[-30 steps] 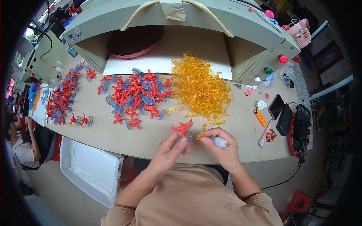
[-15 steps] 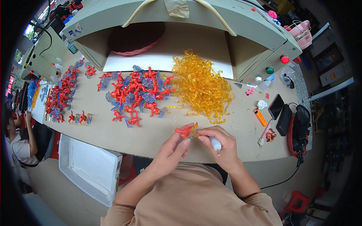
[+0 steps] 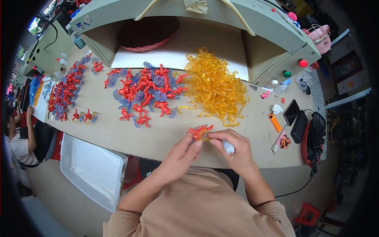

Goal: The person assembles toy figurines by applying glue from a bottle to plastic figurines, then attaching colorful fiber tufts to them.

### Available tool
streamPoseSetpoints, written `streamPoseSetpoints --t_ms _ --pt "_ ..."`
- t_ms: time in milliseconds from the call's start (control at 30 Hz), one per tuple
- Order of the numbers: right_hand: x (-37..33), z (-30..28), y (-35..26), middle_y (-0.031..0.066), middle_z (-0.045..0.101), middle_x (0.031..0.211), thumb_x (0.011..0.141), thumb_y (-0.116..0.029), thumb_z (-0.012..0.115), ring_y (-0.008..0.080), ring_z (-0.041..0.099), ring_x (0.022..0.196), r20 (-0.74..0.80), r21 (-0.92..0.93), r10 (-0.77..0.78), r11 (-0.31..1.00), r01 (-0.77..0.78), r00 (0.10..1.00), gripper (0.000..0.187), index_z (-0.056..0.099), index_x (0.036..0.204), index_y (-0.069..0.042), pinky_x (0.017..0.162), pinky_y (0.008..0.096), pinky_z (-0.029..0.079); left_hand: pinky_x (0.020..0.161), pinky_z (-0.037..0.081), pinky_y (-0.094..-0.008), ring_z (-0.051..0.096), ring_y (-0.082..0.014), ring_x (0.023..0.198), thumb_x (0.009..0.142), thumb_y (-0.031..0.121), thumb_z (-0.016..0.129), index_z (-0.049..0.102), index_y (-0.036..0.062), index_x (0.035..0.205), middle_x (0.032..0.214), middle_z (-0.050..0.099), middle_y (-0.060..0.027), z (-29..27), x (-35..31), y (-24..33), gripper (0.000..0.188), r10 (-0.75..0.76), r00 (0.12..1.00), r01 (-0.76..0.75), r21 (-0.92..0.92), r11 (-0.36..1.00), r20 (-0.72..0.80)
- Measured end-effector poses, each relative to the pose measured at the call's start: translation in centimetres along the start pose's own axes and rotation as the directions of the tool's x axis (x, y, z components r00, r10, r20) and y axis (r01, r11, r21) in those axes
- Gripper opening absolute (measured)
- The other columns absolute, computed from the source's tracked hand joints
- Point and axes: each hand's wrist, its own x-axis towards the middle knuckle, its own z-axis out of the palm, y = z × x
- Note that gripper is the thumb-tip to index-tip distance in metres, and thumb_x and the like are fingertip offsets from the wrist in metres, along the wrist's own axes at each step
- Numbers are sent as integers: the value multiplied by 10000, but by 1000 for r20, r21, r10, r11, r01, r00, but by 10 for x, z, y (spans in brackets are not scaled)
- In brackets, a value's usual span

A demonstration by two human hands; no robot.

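Observation:
Over the table's front edge, my left hand pinches a small red plastic figurine between thumb and fingers. A translucent yellow curled piece lies against the figurine's right side; whether it is fixed there I cannot tell. My right hand has its thumb and forefinger pressed together at that yellow piece. Its other fingers keep a small whitish squeeze bottle in the palm, tip pointing down toward me. Beyond my hands lie a heap of red figurines with clear blue parts and a pile of yellow curled pieces.
More figurines form a long row at the left, with two yellow-trimmed ones near it. A grey-green cabinet holds a dark red bowl. An orange utility knife, phone and black pouch lie right. A white bin stands lower left.
The figurine has turned in my fingers and sits slightly higher. The yellow piece now curls across its lower right side. The whole view has shifted a little.

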Motion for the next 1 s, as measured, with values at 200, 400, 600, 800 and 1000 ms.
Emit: streamPoseSetpoints --t_ms 200,400,600,800,1000 --pt "2 -5 0 107 691 905 822 -5 698 207 657 823 33 46 25 999 -26 999 155 688 976 -20 727 292 507 705 457 -271 498 -107 754 1019 184 406 418 19 1318 858 503 -24 -2 0 5 341 -50 994 44 62 997 97" --pt "-2 -1 -2 88 692 921 813 13 700 196 665 827 -6 48 140 989 -139 990 172 680 977 -34 729 288 511 696 441 -244 463 -91 739 1040 174 373 418 44 1388 839 451 -5 2 0 1 374 -9 998 8 14 1000 61" --pt "-2 0 -5 66 699 911 844 -5 695 100 631 809 -17 80 221 972 -219 975 125 686 969 -5 723 236 497 673 462 -297 519 -136 707 1018 196 422 456 -5 1169 794 531 -51 1 1 2 254 1 1000 -3 115 993 18" --pt "-5 7 0 76 697 909 845 -12 698 105 633 801 -49 82 243 968 -239 969 129 680 972 2 710 239 499 668 459 -331 541 -189 693 1017 201 418 462 -16 1152 784 546 -94 -1 5 -3 259 15 1000 -16 180 984 2" --pt "-11 14 8 68 689 884 848 -6 693 100 623 787 -88 19 159 987 -158 983 125 669 970 7 697 237 493 662 454 -260 472 -92 700 1029 184 403 456 36 1344 785 489 -21 1 7 1 352 92 996 -85 268 960 -15"
